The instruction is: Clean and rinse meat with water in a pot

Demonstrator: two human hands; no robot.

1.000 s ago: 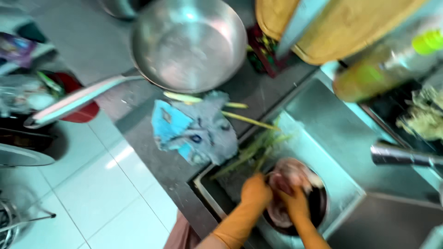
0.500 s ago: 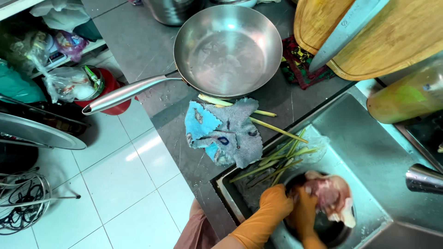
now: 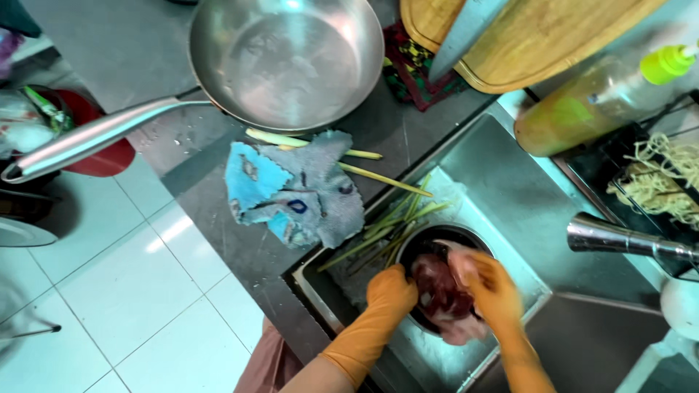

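Note:
Both my hands wear orange rubber gloves and work over a dark round bowl point(image 3: 431, 240) standing in the steel sink point(image 3: 502, 189). My left hand point(image 3: 392, 291) grips the bowl's near rim and touches the raw reddish-pink meat point(image 3: 440, 291) inside it. My right hand point(image 3: 492, 287) holds the meat from the other side, a pale flap of it draped over the fingers. Long green stalks point(image 3: 386, 229) lie across the sink's left edge beside the bowl.
A blue-grey rag point(image 3: 295, 191) lies on the dark counter. Behind it a steel frying pan point(image 3: 287, 58), a wooden cutting board point(image 3: 539, 40) with a knife blade point(image 3: 466, 33), a bottle with a green cap point(image 3: 582, 109), noodles point(image 3: 662, 178) and the faucet point(image 3: 626, 239).
The view has shifted and come closer to the sink. My hands stay on the meat in the bowl, the right hand now folded further over it.

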